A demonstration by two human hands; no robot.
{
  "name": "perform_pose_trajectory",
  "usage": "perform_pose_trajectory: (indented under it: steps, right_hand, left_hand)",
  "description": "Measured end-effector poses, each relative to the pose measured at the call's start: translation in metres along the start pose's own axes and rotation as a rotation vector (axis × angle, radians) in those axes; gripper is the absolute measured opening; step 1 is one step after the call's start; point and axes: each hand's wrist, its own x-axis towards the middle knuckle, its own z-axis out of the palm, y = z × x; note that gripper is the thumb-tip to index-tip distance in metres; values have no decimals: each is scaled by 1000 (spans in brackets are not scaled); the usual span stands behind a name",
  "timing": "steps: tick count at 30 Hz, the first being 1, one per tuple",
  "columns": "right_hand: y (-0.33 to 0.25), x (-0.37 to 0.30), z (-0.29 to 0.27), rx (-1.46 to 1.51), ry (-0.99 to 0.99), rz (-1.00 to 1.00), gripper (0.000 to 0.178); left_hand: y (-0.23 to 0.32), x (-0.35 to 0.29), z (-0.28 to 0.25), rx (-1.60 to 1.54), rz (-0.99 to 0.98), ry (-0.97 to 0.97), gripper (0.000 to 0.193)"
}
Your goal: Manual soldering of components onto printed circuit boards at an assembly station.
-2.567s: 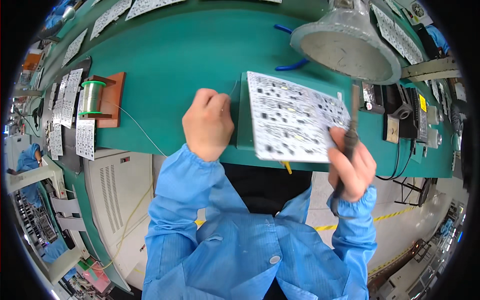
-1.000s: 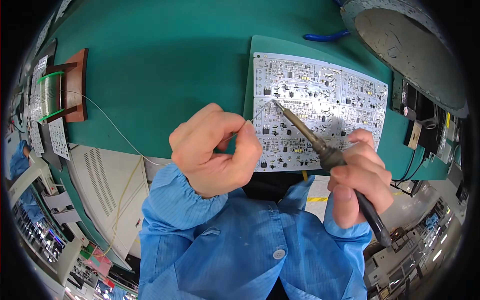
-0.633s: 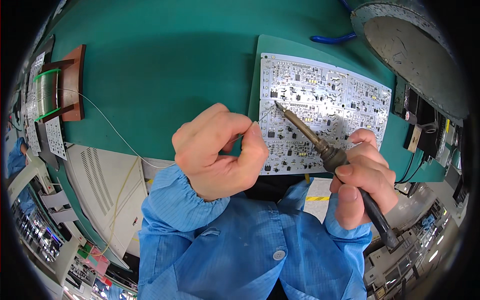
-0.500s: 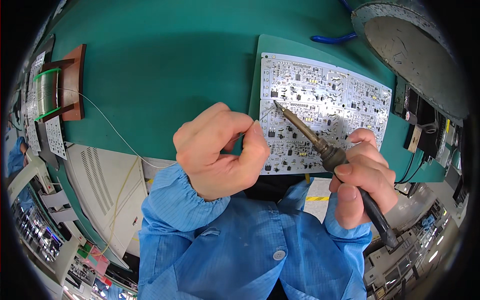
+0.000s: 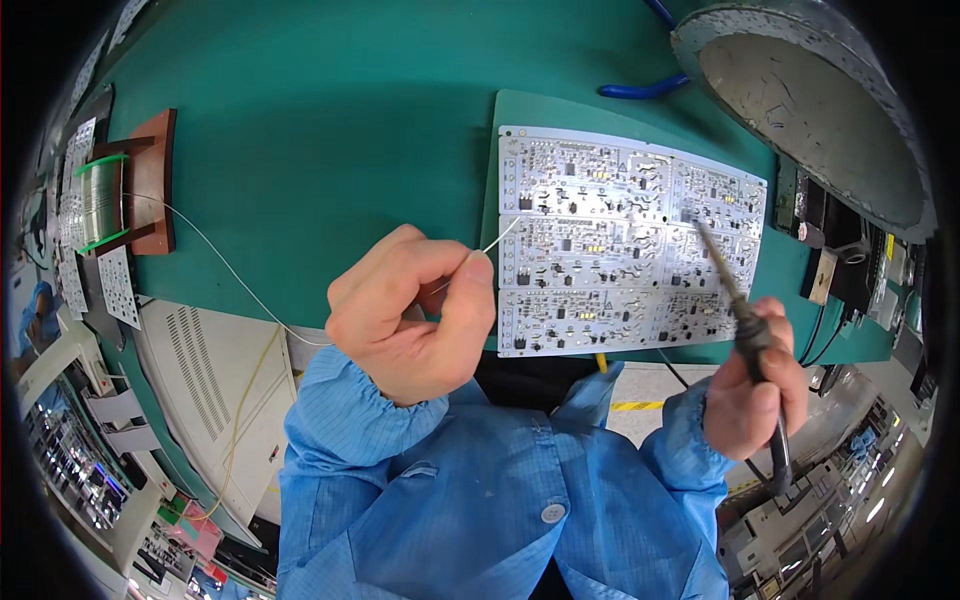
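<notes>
The left hand (image 5: 410,320) pinches solder wire (image 5: 502,237) between 2 fingers (image 5: 479,268); the right hand (image 5: 755,395) wraps its fingers around a soldering iron (image 5: 748,325). The circuit board (image 5: 585,240) lies on a green mat (image 5: 560,115) on the bench (image 5: 320,150).

Blue handles (image 5: 640,91) lie near grey hood (image 5: 810,120); cabinet (image 5: 235,345) stands left.

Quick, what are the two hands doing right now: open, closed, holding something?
Left hand: closed, pinching a thin wire.
Right hand: closed around a soldering iron.
</notes>
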Motion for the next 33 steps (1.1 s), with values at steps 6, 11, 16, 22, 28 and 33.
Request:
perform_pose_trajectory:
  steps: [6, 11, 16, 22, 28, 33]
  right_hand:
    - [47, -27, -50, -383, 406, -49, 42]
    - [57, -18, -51, -552, 278, 293, 41]
    - [50, -20, -43, -453, 312, 275, 41]
    - [34, -39, -10, -313, 159, 114, 56]
    - [23, -40, -26, -331, 69, 125, 47]
    - [11, 15, -24, -73, -102, 13, 29]
  left_hand:
    - [-3, -3, 1, 40, 33, 0, 5]
    - [-2, -5, 1, -31, -48, 33, 6]
    - [-1, -9, 6, 63, -58, 36, 7]
    - [7, -14, 16, 20, -103, 6, 4]
    - [14, 14, 8, 203, 4, -19, 7]
    - [16, 36, 31, 244, 264, -80, 13]
